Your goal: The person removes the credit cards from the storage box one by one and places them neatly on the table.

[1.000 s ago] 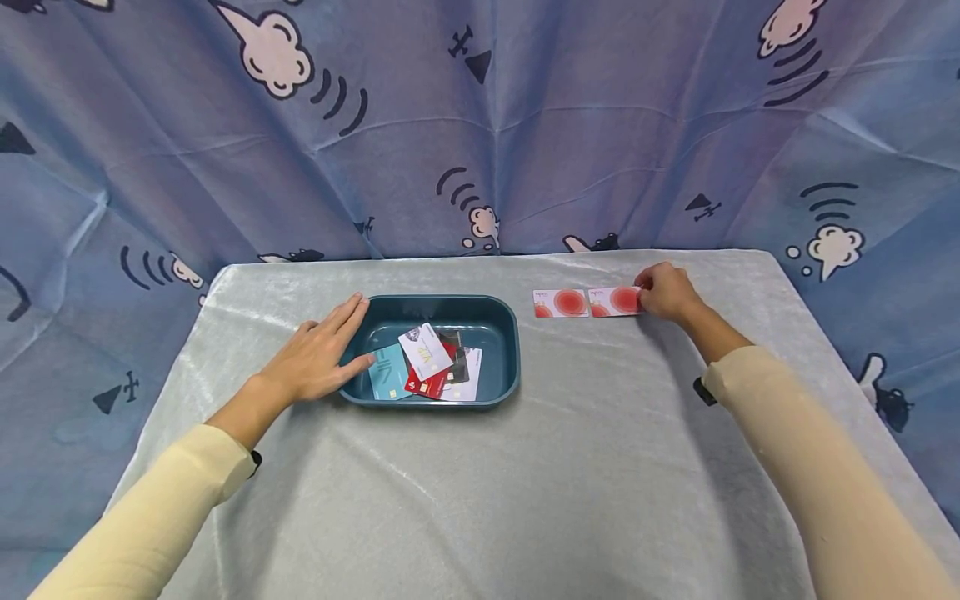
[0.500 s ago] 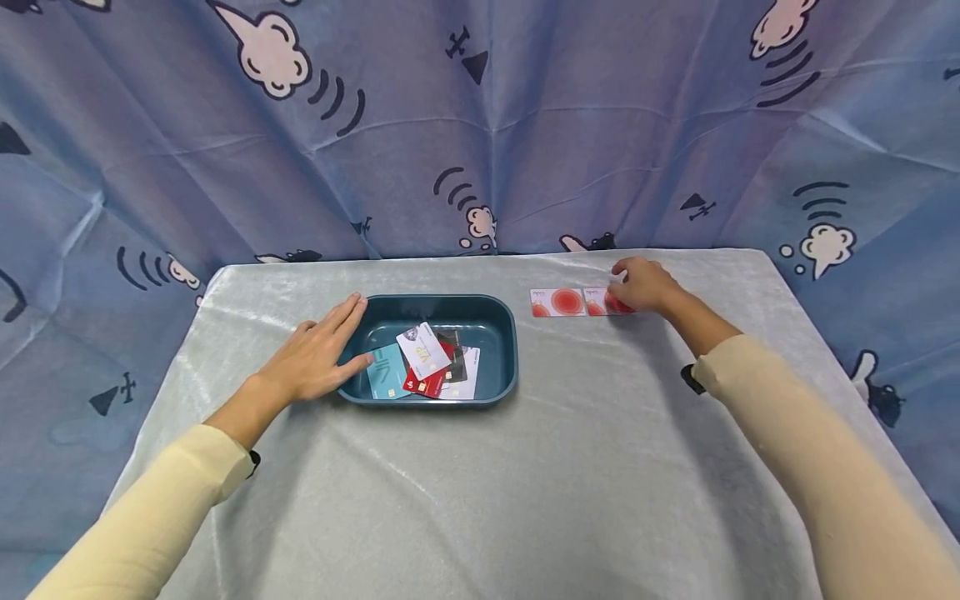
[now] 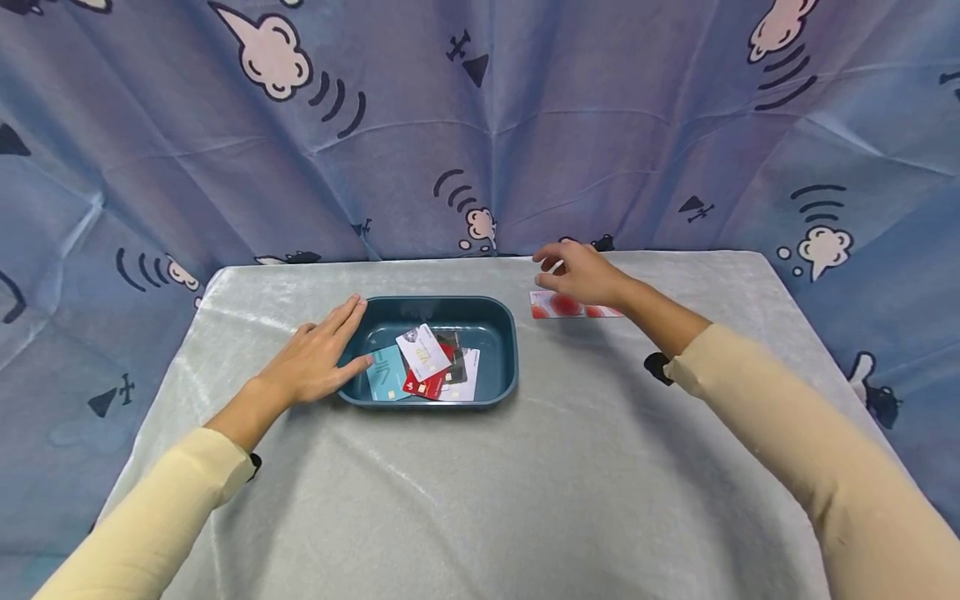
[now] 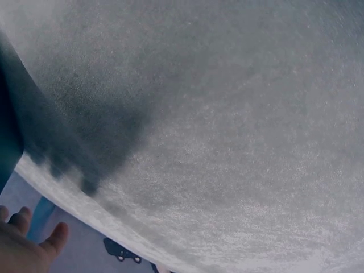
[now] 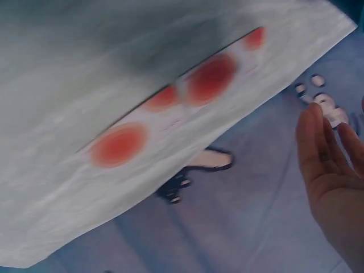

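My left hand point(image 3: 318, 358) rests on the left rim of a dark teal plastic tray point(image 3: 504, 350), its fingers straight and its thumb reaching over the edge. Inside lie several bank-style cards, overlapping: a light blue card point(image 3: 386, 375), a white VIP card point(image 3: 422, 348), a red card point(image 3: 424, 386) and others. Over two red-and-white cards, my right hand point(image 3: 583, 273) hovers with loosely bent fingers and nothing in them. The left card point(image 3: 546, 306) and the right card point(image 3: 604, 312) lie end to end on the cloth; the hand partly covers both. The right wrist view shows both cards point(image 5: 120, 143) whole.
A pale grey velvety cloth point(image 3: 450, 492) covers the table. Behind its far edge hangs a blue-purple patterned curtain point(image 3: 420, 108). Each wrist bears a black band point(image 3: 657, 368), seen at the sleeve cuff.
My right hand has let go of the right card's outer end and moved left across the pair. That card now lies aligned beside the other. The left hand stays at the tray.
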### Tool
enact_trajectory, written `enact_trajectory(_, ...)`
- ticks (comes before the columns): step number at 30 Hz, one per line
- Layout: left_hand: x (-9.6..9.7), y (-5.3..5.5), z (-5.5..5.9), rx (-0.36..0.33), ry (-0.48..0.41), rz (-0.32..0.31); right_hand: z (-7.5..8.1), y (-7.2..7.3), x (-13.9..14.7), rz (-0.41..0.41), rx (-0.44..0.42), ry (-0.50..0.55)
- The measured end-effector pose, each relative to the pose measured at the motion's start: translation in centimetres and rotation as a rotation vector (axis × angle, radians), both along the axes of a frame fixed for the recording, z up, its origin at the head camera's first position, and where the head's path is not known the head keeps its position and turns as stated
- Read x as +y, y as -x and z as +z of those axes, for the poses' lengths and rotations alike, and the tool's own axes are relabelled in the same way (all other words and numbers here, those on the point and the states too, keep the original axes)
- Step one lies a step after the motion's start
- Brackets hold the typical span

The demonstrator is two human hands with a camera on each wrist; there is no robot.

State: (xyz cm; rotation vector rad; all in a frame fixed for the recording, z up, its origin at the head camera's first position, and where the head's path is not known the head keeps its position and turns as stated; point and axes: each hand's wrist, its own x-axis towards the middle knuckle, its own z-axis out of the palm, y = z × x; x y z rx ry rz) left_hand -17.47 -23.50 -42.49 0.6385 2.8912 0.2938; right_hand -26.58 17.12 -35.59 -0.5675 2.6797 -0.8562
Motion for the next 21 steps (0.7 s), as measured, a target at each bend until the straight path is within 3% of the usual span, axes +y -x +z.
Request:
enact_trajectory(9, -0.2, 0.1, -0.1, 0.020, -0.014, -0.008, 1.3, -0.9, -4.7, 0.098, -0.034, 0.046)
enact_trajectory(21, -0.2, 0.2, -0.1, -0.001, -0.005, 0.002, -0.4, -1.0, -8.1, 0.256, -0.160, 0.005)
